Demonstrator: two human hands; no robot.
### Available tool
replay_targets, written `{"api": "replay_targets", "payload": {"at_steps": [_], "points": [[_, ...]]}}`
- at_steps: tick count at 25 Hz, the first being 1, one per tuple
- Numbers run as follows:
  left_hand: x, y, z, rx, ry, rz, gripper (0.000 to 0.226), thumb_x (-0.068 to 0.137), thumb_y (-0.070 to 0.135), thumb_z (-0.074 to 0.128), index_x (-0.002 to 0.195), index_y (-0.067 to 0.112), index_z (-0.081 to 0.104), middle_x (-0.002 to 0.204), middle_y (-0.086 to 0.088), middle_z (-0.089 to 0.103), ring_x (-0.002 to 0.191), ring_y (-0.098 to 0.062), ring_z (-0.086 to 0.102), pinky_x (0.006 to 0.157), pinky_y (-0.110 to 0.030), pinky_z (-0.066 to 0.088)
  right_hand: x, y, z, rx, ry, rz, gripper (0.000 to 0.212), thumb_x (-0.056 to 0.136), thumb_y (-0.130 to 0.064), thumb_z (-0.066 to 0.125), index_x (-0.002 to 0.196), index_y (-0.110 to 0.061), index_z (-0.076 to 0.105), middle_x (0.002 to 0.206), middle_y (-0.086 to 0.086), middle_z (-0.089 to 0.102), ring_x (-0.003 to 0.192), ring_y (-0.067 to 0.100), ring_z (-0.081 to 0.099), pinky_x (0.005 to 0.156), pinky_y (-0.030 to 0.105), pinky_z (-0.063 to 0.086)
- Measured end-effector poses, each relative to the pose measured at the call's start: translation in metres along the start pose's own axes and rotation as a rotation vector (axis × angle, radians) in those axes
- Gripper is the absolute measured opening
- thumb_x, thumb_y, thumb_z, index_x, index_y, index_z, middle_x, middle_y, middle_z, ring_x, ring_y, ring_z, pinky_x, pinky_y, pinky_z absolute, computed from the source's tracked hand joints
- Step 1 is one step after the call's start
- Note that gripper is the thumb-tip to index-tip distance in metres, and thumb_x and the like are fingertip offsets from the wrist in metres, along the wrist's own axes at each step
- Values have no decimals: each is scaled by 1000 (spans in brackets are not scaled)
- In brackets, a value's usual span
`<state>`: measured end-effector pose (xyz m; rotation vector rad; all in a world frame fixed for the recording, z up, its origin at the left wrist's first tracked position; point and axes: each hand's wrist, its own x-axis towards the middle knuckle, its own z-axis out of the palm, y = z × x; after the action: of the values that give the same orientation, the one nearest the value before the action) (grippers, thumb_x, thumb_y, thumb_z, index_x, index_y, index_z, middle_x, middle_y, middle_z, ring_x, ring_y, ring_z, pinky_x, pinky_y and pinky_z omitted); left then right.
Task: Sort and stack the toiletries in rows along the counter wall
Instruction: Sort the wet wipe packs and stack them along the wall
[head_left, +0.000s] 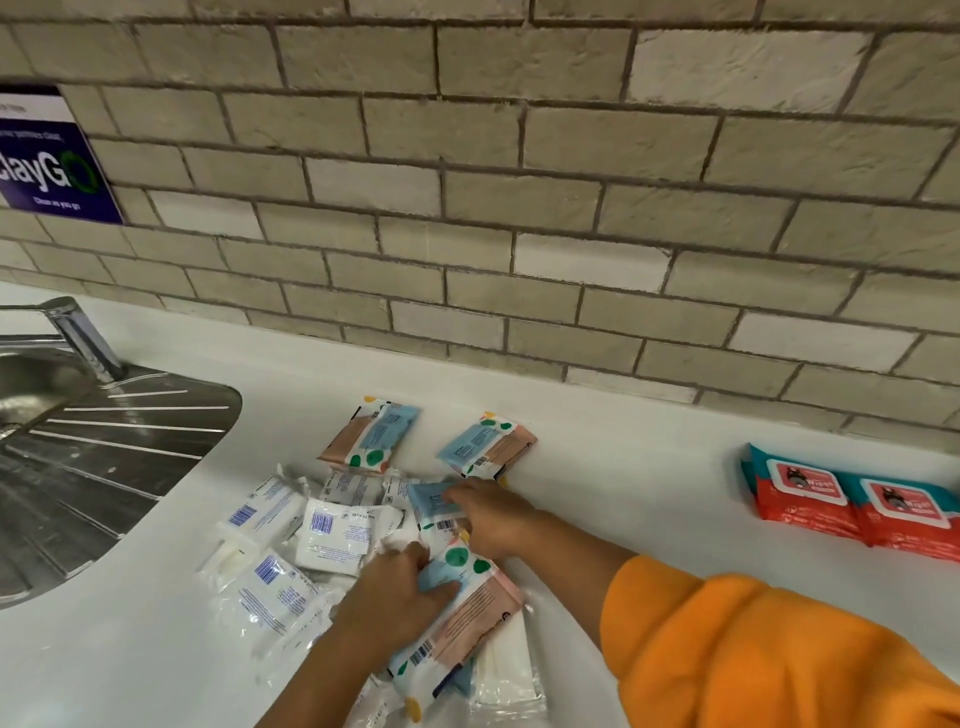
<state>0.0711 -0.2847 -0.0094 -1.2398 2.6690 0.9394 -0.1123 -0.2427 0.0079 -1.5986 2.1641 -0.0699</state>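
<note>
Toiletries (332, 535) lie heaped near the middle of the counter (623, 499), away from the wall (519, 208). The left hand (389, 592) grips a pink and blue packet (467, 618); the right hand (498, 519) clutches a blue packet (431, 496). Pulling both may drag slippery white packs (270, 587) along.
</note>
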Motion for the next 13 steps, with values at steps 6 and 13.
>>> {"api": "replay_targets", "payload": {"at_steps": [6, 13], "points": [[-23, 19, 24, 385, -55, -35, 138, 43, 96, 53, 153, 28, 4, 156, -2, 15, 142, -27, 25, 110, -53, 35, 15, 5, 5, -150, -132, -34, 106, 87, 3, 67, 163, -35, 4, 172, 4, 4, 156, 30, 15, 116, 44, 37], [-17, 6, 18, 346, -66, 51, 120, 53, 74, 64, 152, 32, 11, 143, 2, 36, 131, -23, 36, 103, -46, 43, 16, 17, 9, -187, -2, -93, 98, 86, -19, 73, 162, -32, 12, 163, 7, 30, 142, 32, 37, 111, 48, 40]]}}
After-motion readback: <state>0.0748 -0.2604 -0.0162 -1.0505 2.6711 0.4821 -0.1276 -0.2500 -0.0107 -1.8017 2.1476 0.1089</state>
